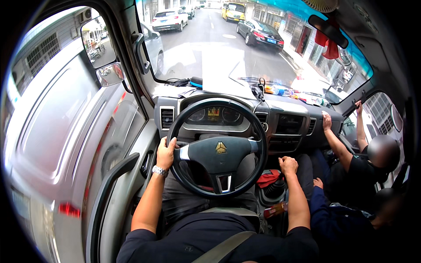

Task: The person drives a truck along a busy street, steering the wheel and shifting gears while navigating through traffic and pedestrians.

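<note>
My left hand [166, 153] is closed round the left side of the black steering wheel [262, 144], with a metal watch [160, 171] on that wrist. To the right of the wheel, my right hand [288, 165] is closed over the top of the gear lever, hiding its knob. Below that hand, the lever's black rubber boot [274, 188] rises from the floor, with a red cloth [266, 179] beside it. Behind the wheel sits the instrument cluster [213, 115], its centre display lit.
A grey van [57, 114] passes close outside the left window. Ahead are a white car [170, 19], a black car [261, 34] and a yellow bus [233, 12]. Two people sit at my right; one braces a hand [326, 120] on the dashboard. A bottle [275, 210] lies beside my seat.
</note>
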The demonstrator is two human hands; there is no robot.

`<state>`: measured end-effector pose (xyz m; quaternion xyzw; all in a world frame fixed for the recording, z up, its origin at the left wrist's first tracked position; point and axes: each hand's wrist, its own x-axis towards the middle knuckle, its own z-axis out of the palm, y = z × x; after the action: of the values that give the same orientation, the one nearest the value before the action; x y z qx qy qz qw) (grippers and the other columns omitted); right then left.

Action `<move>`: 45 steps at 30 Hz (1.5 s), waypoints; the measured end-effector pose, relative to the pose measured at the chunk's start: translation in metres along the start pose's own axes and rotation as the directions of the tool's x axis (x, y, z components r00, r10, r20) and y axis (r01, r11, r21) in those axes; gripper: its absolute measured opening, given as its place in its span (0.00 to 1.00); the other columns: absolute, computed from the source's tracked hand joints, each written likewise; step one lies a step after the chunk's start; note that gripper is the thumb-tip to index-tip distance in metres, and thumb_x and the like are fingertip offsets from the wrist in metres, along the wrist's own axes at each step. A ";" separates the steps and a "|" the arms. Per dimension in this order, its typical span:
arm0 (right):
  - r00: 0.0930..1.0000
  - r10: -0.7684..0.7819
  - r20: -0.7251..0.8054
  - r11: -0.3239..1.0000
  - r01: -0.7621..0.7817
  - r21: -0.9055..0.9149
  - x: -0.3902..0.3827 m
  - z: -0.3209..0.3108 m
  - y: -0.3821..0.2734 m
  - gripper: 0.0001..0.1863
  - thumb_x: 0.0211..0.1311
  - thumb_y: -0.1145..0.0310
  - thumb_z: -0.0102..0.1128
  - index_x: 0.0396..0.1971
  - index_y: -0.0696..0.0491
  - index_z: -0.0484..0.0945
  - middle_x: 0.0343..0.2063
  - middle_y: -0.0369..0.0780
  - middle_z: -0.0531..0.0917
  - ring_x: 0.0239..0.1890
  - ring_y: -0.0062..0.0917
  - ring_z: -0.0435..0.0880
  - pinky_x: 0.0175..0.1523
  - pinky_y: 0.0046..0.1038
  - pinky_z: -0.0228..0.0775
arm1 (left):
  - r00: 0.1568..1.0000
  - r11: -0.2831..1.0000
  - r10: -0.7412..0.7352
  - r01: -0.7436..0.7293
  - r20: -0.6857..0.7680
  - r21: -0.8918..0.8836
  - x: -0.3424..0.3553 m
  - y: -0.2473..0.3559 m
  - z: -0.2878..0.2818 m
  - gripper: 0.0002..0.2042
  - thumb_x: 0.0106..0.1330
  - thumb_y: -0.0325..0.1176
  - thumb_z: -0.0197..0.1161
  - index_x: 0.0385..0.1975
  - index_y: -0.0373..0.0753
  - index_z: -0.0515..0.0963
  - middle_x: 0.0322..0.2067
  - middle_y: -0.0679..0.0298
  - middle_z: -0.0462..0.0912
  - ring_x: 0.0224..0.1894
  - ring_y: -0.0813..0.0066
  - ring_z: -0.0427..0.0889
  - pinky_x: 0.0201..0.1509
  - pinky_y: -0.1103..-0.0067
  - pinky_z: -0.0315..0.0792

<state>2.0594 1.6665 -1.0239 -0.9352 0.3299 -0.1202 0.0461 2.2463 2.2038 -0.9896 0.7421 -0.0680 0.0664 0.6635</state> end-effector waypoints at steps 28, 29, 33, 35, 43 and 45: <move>1.000 0.003 0.002 1.000 -0.003 -0.012 -0.003 -0.003 0.001 0.16 0.62 0.48 0.65 0.33 0.45 0.91 0.31 0.43 0.89 0.39 0.41 0.89 0.48 0.39 0.80 | 0.995 0.999 -0.032 0.029 0.096 0.042 0.027 0.018 -0.003 0.20 0.70 0.49 0.66 0.44 0.34 0.79 0.29 0.65 0.84 0.34 0.79 0.80 0.43 0.80 0.73; 1.000 -0.005 0.003 1.000 0.005 -0.011 0.000 -0.004 0.000 0.16 0.63 0.48 0.64 0.34 0.45 0.91 0.31 0.43 0.89 0.39 0.41 0.89 0.48 0.39 0.80 | 0.994 0.998 -0.030 0.024 0.104 0.066 0.029 0.019 -0.003 0.20 0.70 0.49 0.66 0.44 0.34 0.79 0.29 0.65 0.84 0.34 0.79 0.80 0.43 0.80 0.72; 1.000 -0.012 0.020 1.000 0.012 -0.006 0.000 -0.004 0.001 0.17 0.63 0.48 0.64 0.34 0.45 0.91 0.31 0.43 0.90 0.39 0.41 0.89 0.48 0.39 0.81 | 0.994 0.999 -0.007 0.002 0.113 0.042 0.028 0.017 -0.003 0.20 0.70 0.49 0.66 0.42 0.35 0.79 0.29 0.64 0.84 0.34 0.78 0.82 0.44 0.79 0.73; 1.000 -0.004 0.006 1.000 0.004 -0.002 0.001 -0.007 -0.002 0.17 0.63 0.48 0.64 0.34 0.45 0.91 0.31 0.43 0.90 0.39 0.41 0.89 0.48 0.39 0.81 | 0.994 0.999 -0.018 0.015 0.106 0.033 0.028 0.021 -0.002 0.20 0.70 0.49 0.66 0.43 0.35 0.79 0.30 0.64 0.84 0.34 0.78 0.82 0.44 0.79 0.73; 1.000 -0.008 0.027 1.000 0.007 0.004 0.002 -0.001 0.005 0.17 0.62 0.48 0.65 0.35 0.45 0.91 0.32 0.45 0.89 0.39 0.42 0.89 0.49 0.40 0.80 | 0.988 0.996 -0.069 0.059 0.141 0.074 0.030 0.027 -0.004 0.21 0.68 0.49 0.68 0.43 0.34 0.79 0.29 0.63 0.85 0.34 0.77 0.83 0.44 0.79 0.75; 1.000 0.005 0.017 1.000 -0.005 0.007 0.003 -0.002 0.003 0.17 0.62 0.48 0.65 0.34 0.45 0.91 0.32 0.45 0.89 0.39 0.42 0.89 0.49 0.40 0.80 | 0.989 0.994 -0.046 0.031 0.144 0.107 0.037 0.026 -0.002 0.21 0.68 0.49 0.68 0.44 0.33 0.79 0.30 0.63 0.85 0.34 0.77 0.83 0.43 0.79 0.75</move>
<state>2.0596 1.6625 -1.0219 -0.9352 0.3313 -0.1134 0.0524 2.2781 2.2020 -0.9565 0.7798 -0.0985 0.0026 0.6182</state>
